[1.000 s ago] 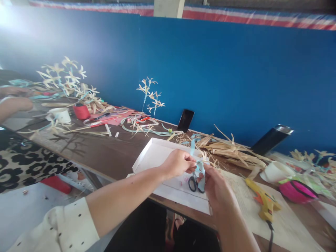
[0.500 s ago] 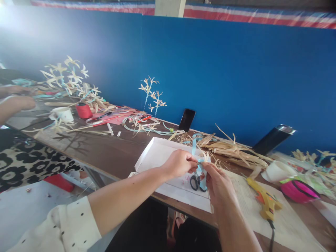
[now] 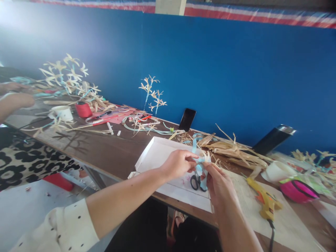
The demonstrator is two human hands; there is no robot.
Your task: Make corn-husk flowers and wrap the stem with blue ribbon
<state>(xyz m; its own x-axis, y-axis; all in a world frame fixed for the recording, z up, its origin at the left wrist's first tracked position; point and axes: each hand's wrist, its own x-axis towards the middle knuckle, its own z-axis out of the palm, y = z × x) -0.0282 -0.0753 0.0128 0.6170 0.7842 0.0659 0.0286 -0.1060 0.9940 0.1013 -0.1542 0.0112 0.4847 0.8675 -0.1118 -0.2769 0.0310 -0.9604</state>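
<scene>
Over a white open cardboard box (image 3: 157, 154), both my hands meet at a strip of light blue tape (image 3: 200, 161). My left hand (image 3: 178, 162) pinches the strip between thumb and fingers from the left. From the right, my right hand (image 3: 219, 178) is closed around a pale husk flower (image 3: 207, 156), whose petals stick up past the fingertips. More of the blue strip hangs below the fingers. Scissors with black handles (image 3: 194, 182) lie on the box under my hands, their blades partly covered. The flower's stem is hidden by my fingers.
Dry husks (image 3: 233, 150) lie behind the box, near a black phone (image 3: 187, 119) and a black flask (image 3: 274, 138). A yellow glue gun (image 3: 267, 203) rests on paper at right, beside a pink pouch (image 3: 299, 190). Another person's hand (image 3: 18, 101) is at far left, near husk flowers (image 3: 63, 73).
My left fingers have drawn the blue strip slightly, so it now runs more level between the two hands. My right hand has barely moved.
</scene>
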